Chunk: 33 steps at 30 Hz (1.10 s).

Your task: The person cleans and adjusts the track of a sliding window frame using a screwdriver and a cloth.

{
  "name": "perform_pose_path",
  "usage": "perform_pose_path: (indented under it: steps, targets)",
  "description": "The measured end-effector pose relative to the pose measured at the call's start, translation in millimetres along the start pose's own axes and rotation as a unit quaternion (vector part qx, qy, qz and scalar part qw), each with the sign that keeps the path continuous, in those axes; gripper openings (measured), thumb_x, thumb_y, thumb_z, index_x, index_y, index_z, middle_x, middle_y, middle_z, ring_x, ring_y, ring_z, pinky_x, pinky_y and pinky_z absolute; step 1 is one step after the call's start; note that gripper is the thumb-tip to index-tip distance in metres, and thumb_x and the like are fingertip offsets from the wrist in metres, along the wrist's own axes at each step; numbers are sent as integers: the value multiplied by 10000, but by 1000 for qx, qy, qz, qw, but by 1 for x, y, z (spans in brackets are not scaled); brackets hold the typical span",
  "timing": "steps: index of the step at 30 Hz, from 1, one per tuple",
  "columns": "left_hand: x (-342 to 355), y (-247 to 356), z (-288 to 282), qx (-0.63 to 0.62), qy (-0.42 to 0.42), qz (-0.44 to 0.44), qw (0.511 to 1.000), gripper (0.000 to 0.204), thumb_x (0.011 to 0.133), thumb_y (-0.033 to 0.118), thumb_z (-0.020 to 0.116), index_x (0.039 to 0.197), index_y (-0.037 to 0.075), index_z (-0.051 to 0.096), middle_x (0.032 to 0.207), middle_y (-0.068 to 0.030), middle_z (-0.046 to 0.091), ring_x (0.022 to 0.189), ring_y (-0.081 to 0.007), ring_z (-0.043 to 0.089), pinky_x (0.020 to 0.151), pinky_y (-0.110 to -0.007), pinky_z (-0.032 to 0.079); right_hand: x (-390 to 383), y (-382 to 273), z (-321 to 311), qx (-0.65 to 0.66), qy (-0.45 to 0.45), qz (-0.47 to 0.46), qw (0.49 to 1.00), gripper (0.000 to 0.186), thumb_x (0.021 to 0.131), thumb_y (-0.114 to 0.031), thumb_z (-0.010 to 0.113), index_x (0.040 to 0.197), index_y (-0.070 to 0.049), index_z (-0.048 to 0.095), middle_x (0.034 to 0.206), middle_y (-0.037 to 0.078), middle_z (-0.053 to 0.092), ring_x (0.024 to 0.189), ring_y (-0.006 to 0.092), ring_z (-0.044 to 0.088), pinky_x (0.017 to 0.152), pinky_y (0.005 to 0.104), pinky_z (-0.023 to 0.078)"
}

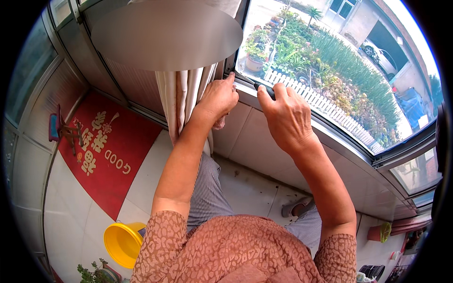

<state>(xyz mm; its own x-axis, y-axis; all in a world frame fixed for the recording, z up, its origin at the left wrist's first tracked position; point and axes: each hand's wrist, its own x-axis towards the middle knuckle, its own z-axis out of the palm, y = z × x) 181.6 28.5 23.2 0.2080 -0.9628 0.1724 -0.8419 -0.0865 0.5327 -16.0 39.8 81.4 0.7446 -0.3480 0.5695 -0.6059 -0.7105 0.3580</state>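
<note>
At the lower left corner of the window, my right hand (285,113) is closed round a slim tool with a black handle (268,91). Its thin shaft points left into the window frame (245,81); the tip is too small to tell. My left hand (218,98) is at the same corner, index finger stretched up against the frame. Its other fingers are curled, and a bit of crumpled brownish cloth (219,123) shows under them. Just left of that hand hangs a cream curtain (181,94).
A yellow bucket (123,243) stands on the tiled floor at the lower left, with a potted plant (96,273) near it. Beyond lie a red mat (106,155) and a small folding stool (63,127). Along the right runs the window sill (339,129).
</note>
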Motion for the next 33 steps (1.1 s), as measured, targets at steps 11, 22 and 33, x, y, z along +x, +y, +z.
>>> perform_pose_path:
  steps: [11, 22, 33]
  targets:
    - [3, -3, 2, -4, -2, 11, 1000, 601, 860, 195, 481, 1439, 33, 484, 1101, -239, 683, 1036, -389, 652, 934, -473, 504, 3, -3, -1, -8, -6, -1, 1000, 266, 774, -47, 661, 1039, -30, 649, 845, 121, 582, 750, 244, 614, 618, 353, 504]
    - [4, -4, 3, 5, -2, 17, 1000, 601, 857, 179, 476, 1437, 21, 481, 1065, -255, 683, 1009, -388, 657, 924, -472, 506, -1, -2, 2, 2, -13, -1, 1000, 325, 770, -24, 655, 1093, -17, 623, 849, 128, 578, 738, 241, 620, 611, 349, 520]
    - [4, -6, 2, 0, -1, 22, 1000, 591, 864, 188, 488, 1427, 5, 486, 1021, -254, 693, 977, -393, 667, 902, -473, 513, 10, -24, -5, 2, -81, 37, 996, 322, 775, -27, 660, 1086, 24, 596, 842, 146, 605, 734, 259, 682, 573, 346, 553]
